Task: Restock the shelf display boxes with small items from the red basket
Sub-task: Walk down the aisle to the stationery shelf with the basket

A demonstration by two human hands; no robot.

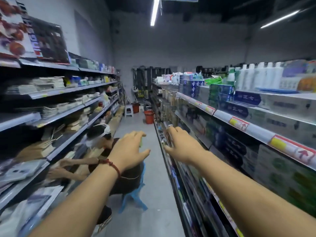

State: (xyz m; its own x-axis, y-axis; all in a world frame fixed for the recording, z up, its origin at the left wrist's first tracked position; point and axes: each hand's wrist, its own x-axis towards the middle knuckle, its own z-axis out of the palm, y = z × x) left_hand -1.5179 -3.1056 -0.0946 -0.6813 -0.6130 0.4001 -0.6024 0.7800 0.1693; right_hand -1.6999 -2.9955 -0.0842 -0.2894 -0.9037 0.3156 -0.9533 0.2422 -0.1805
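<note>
Fingers (135,135), left hand (129,151): curled loosely downward, thumb spread wide. A pale green piece (141,143) shows at the fingertips; whether it is held cannot be told. The hand hangs over mid-aisle, apart from the rack (220,116), palm down. Red cord bracelet (113,166) on the wrist.

Fingers (177,131), right hand (184,146): stretched forward with a moderate gap to the thumb, reaching to the front edge of the rack's lower shelves. A small dark item (168,137) with a trace of red sits between fingers and thumb, right at the rack's edge. It is blurred, so the grip cannot be told.

Rack: long shelving unit, grey price rails with red-and-yellow labels.
- Boxed goods (273,105): cartons in blue, green and white, filling the rack's upper and middle shelves.
- White bottles (259,76): a row standing on the rack's top.
- Lower shelves next to the right hand: small stock, too blurred to identify.

Red bucket (149,117): on the floor at the foot of the rack, farther down the aisle than the hands.

Second person (98,132): across the aisle from the rack, crouched on a blue stool (133,200), both arms reaching into the opposite shelving (68,106), which faces the rack.
</note>
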